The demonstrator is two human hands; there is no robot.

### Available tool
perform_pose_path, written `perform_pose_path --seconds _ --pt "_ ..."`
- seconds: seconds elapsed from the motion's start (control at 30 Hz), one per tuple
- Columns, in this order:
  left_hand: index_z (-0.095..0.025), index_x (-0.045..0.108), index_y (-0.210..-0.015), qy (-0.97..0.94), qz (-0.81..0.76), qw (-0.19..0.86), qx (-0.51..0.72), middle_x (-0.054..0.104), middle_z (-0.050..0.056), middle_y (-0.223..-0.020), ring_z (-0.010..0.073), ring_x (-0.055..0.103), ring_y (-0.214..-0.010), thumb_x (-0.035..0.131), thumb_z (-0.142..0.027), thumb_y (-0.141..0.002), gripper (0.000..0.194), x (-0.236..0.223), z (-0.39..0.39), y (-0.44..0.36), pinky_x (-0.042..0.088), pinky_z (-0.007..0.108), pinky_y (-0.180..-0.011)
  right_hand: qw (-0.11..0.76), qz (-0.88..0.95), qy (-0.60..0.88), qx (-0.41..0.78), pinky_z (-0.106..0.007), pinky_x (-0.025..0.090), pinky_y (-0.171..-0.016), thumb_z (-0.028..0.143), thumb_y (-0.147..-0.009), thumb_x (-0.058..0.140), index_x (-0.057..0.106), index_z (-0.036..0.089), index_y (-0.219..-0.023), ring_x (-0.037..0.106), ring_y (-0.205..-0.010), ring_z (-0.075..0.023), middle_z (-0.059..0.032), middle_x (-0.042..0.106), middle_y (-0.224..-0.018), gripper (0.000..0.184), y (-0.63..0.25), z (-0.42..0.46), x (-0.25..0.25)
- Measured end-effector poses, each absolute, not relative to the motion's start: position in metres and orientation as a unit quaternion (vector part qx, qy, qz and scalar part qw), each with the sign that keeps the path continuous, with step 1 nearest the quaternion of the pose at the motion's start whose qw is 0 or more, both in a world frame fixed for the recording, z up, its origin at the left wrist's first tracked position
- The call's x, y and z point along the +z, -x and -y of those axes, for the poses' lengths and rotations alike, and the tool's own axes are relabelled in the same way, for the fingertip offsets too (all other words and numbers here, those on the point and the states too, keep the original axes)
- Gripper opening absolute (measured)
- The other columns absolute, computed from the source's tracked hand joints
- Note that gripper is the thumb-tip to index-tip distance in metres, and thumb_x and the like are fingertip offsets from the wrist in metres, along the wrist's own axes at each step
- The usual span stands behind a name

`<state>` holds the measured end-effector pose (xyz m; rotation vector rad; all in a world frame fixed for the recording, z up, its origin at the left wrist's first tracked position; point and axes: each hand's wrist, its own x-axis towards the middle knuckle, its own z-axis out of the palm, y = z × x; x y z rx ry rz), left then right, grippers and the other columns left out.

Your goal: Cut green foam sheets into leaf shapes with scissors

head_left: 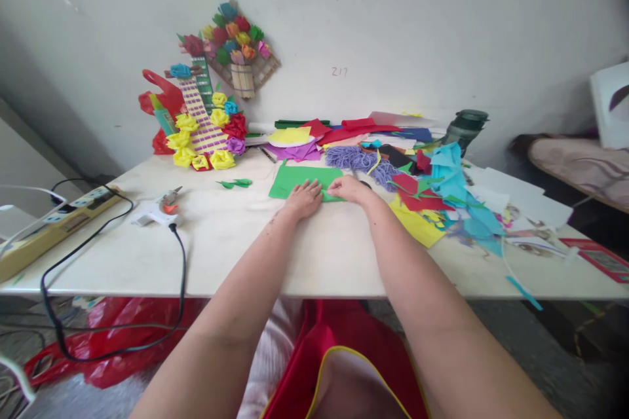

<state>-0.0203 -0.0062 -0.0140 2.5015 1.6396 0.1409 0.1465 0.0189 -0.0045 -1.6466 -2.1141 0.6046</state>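
A green sheet (302,175), paper or thin felt, lies on the white table in front of me. My left hand (305,198) rests flat on its lower edge with the fingers stretched out. Close beside it, my right hand (348,190) is closed in a pinch at the sheet's lower right part. The right fingertips partly hide what they grip, which looks like the green sheet's edge. Small green leaf-shaped cutouts (234,183) lie to the left of the sheet.
On the left are a glue gun (158,211) with a black cord and a power strip (59,229). Paper-flower crafts (204,124) stand at the back left. Purple yarn (361,160), blue scraps (447,167), a yellow sheet (417,222) and a dark bottle (464,129) crowd the right.
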Motion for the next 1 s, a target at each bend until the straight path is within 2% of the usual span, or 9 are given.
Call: perform_pose_path --seconds 0.27,0.7,1.0 --pt "-0.025 0.031 -0.142 -0.822 -0.561 0.083 0.049 0.022 -0.002 -0.152 0.0214 0.015 -0.141 0.019 -0.042 -0.090 0.057 -0.013 0.005 0.018 0.013 0.042 -0.113 0.198 0.743 0.604 0.211 -0.019 0.041 -0.054 0.027 -0.069 0.069 0.072 0.012 -0.083 0.057 -0.060 -0.0105 -0.0025 0.068 -0.072 0.020 -0.153 -0.021 -0.005" --pt "-0.027 0.032 -0.141 -0.792 -0.603 0.085 0.042 0.021 -0.001 -0.153 0.0229 0.013 -0.141 0.027 -0.044 -0.088 0.057 -0.013 0.004 0.012 0.013 0.047 -0.112 0.132 0.754 0.630 0.132 -0.021 0.044 -0.065 0.032 -0.073 0.067 0.071 0.018 -0.083 0.062 -0.075 -0.0143 -0.0032 0.071 -0.083 0.017 -0.149 -0.013 0.001" --pt "-0.024 0.028 -0.144 -0.797 -0.598 0.085 0.032 0.018 -0.001 -0.153 0.0231 0.011 -0.142 0.021 -0.045 -0.088 0.060 -0.012 0.006 0.013 0.011 0.046 -0.113 0.158 0.743 0.600 0.251 -0.018 0.042 -0.058 0.023 -0.073 0.064 0.070 0.014 -0.089 0.056 -0.062 -0.0092 -0.0012 0.069 -0.077 0.019 -0.163 -0.010 0.008"
